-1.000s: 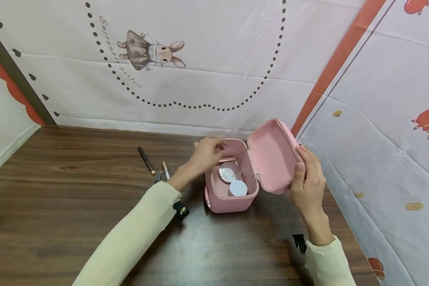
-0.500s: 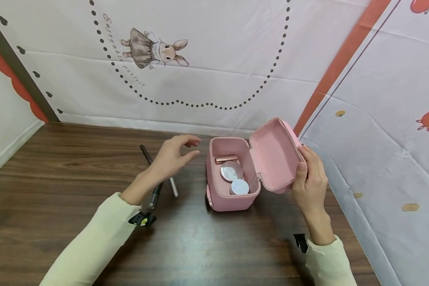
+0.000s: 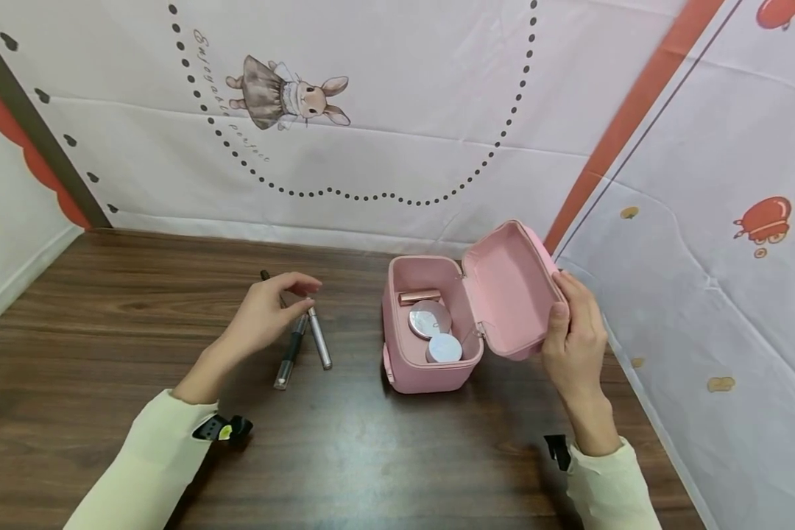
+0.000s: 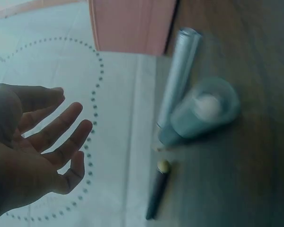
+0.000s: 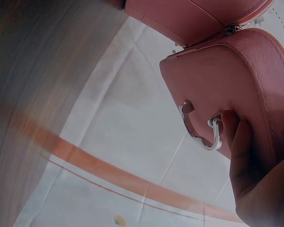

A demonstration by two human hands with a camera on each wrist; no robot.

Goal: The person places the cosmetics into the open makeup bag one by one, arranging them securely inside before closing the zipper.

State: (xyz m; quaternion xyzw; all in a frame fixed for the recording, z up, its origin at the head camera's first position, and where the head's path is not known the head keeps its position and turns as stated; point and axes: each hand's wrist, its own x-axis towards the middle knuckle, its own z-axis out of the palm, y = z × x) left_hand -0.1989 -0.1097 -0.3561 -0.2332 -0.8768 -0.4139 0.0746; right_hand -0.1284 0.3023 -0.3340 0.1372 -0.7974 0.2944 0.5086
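A right hand holds a pink case's open lid, fingers pressed just beside its metal handle ring, above a dark wooden table.

overhead head view, two close wrist-level views

left hand out of pink case | moved left | now over pens on worktop

dark pencil partly behind left hand
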